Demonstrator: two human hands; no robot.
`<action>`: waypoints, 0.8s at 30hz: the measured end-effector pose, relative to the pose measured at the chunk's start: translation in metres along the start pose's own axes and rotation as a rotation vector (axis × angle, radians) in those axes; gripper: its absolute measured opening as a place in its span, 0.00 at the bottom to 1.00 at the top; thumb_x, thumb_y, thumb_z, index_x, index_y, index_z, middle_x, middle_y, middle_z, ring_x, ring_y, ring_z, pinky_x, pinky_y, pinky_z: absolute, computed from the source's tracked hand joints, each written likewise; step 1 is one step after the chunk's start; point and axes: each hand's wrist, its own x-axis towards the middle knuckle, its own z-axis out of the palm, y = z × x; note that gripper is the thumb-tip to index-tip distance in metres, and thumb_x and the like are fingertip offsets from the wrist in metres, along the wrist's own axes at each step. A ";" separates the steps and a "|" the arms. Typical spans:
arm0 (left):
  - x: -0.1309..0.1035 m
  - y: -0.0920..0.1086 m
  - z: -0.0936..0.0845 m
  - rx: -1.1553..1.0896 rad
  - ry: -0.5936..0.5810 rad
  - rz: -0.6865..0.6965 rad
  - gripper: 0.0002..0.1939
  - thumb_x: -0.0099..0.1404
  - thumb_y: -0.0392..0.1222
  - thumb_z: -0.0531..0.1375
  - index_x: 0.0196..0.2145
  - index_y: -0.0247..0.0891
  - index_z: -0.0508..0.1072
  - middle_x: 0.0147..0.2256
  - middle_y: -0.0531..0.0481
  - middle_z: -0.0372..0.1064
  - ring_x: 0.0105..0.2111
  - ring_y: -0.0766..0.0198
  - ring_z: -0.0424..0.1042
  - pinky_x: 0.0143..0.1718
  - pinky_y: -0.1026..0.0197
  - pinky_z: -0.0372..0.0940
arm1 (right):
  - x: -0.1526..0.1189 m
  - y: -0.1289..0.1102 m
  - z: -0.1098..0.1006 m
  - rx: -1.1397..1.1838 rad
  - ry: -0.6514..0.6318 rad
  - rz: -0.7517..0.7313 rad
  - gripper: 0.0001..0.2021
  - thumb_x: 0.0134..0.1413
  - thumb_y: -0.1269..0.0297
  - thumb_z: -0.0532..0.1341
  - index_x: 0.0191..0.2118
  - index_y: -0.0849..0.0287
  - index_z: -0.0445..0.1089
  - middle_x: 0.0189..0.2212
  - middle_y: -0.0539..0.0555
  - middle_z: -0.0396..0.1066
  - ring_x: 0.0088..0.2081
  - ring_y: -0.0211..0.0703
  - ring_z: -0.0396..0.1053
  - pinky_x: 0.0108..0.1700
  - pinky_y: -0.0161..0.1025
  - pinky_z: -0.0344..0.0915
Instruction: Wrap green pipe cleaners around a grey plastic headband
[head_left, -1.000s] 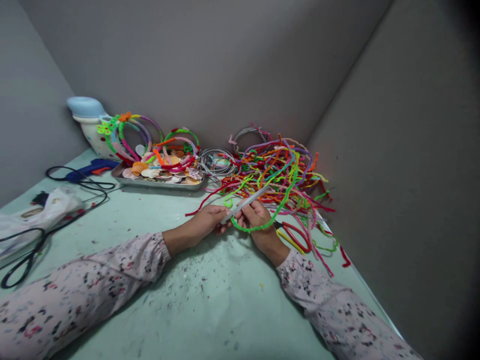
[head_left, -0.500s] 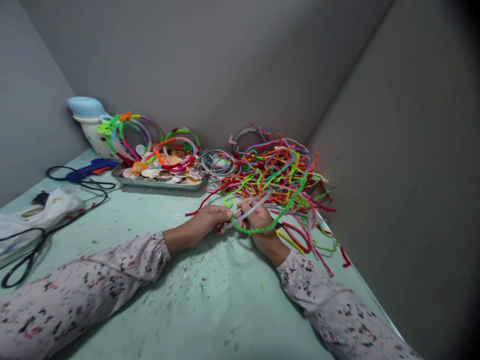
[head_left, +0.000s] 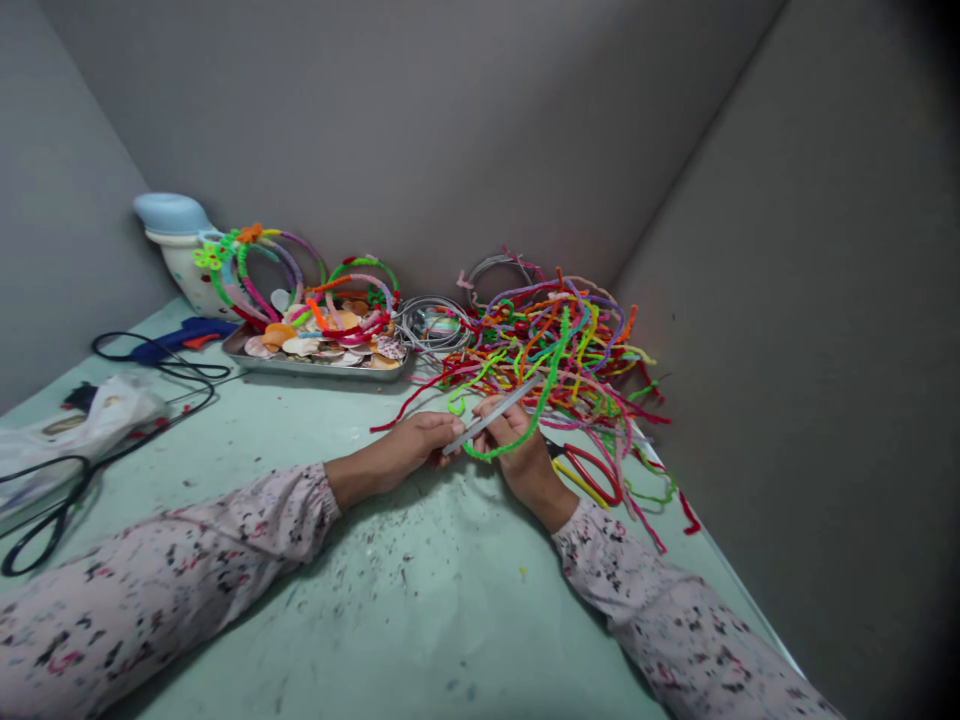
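Note:
My left hand [head_left: 409,448] pinches the lower left end of a thin grey strip [head_left: 495,414], close to the end of a fuzzy green pipe cleaner [head_left: 545,395]. Beside it, my right hand [head_left: 523,455] is closed around the strip's middle, its fingertips partly hidden behind strip and pipe cleaner. The green pipe cleaner curves from between the hands across the right hand and up over a tangled pile of colourful pipe cleaners [head_left: 577,330]. Scissors with red and yellow handles [head_left: 600,475] lie just right of my right hand.
A metal tray [head_left: 322,371] of shells and wrapped hoops is at the back left, with coiled wire [head_left: 435,325] next to it. Farther left are a blue-lidded container [head_left: 184,250], a blue tool [head_left: 180,337], a black cord [head_left: 82,490] and a plastic bag [head_left: 112,415].
The green pipe cleaner's free part has swung left and up, its curve now narrower. The grey strip looks like one straight piece instead of two spread lengths. Both hands have barely moved.

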 end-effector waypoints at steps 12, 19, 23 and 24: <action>0.002 -0.003 -0.001 0.076 0.083 0.089 0.08 0.55 0.38 0.61 0.34 0.35 0.70 0.24 0.53 0.63 0.22 0.71 0.60 0.24 0.67 0.55 | 0.005 0.008 0.000 0.189 0.081 0.061 0.12 0.51 0.55 0.60 0.34 0.58 0.65 0.20 0.45 0.66 0.19 0.31 0.62 0.21 0.29 0.58; 0.004 -0.007 -0.004 0.244 0.181 0.215 0.11 0.56 0.39 0.62 0.36 0.36 0.67 0.26 0.55 0.63 0.21 0.73 0.58 0.22 0.68 0.53 | 0.012 0.015 0.000 0.180 0.166 0.085 0.09 0.48 0.59 0.61 0.30 0.59 0.63 0.16 0.43 0.64 0.15 0.29 0.60 0.17 0.27 0.55; 0.003 -0.008 -0.004 0.393 0.271 0.284 0.10 0.56 0.37 0.61 0.37 0.36 0.67 0.23 0.58 0.60 0.21 0.73 0.57 0.21 0.69 0.52 | 0.012 0.016 0.000 0.163 0.168 0.093 0.10 0.48 0.58 0.61 0.31 0.59 0.65 0.16 0.44 0.65 0.15 0.30 0.60 0.16 0.27 0.56; 0.003 -0.007 -0.003 0.423 0.283 0.303 0.10 0.56 0.37 0.61 0.37 0.36 0.68 0.24 0.58 0.60 0.21 0.72 0.57 0.22 0.69 0.53 | 0.011 0.015 0.000 0.170 0.163 0.099 0.10 0.48 0.57 0.62 0.32 0.59 0.65 0.17 0.44 0.66 0.15 0.30 0.61 0.16 0.27 0.56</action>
